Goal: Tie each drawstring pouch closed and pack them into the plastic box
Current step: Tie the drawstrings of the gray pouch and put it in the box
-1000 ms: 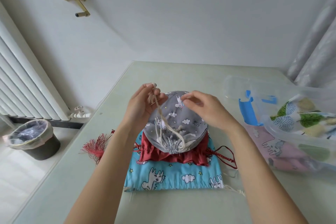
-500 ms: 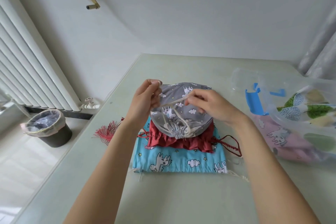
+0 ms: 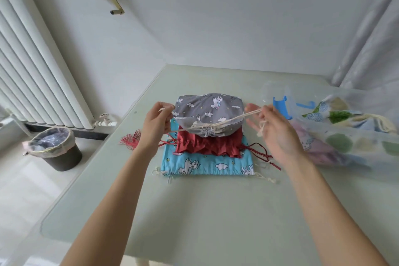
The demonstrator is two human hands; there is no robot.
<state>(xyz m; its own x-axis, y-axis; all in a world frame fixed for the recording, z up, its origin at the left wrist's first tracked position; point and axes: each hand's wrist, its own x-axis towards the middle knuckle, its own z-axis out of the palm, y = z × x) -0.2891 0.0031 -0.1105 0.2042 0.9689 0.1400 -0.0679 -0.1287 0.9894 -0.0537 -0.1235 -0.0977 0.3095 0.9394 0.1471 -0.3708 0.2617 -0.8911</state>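
Observation:
A grey cartoon-print pouch (image 3: 209,111) lies on top of a red pouch (image 3: 208,144), which lies on a flat blue cartoon-print pouch (image 3: 205,165). The grey pouch's mouth is gathered, with a cream drawstring (image 3: 235,119) stretched taut across it. My left hand (image 3: 156,125) grips one end of the cord to the left of the pouch. My right hand (image 3: 272,129) pinches the other end to the right, fingers partly spread. The clear plastic box (image 3: 364,136) at the right holds several patterned pouches.
The box's clear lid (image 3: 278,93) with blue clips lies beyond my right hand. A red tassel (image 3: 129,140) lies on the table (image 3: 216,211) by my left wrist. A bin (image 3: 55,149) stands on the floor left of the table, below a radiator (image 3: 32,75).
My hands have pulled apart, left and right, drawing the cream cord taut across the grey pouch's gathered mouth. The camera has also shifted.

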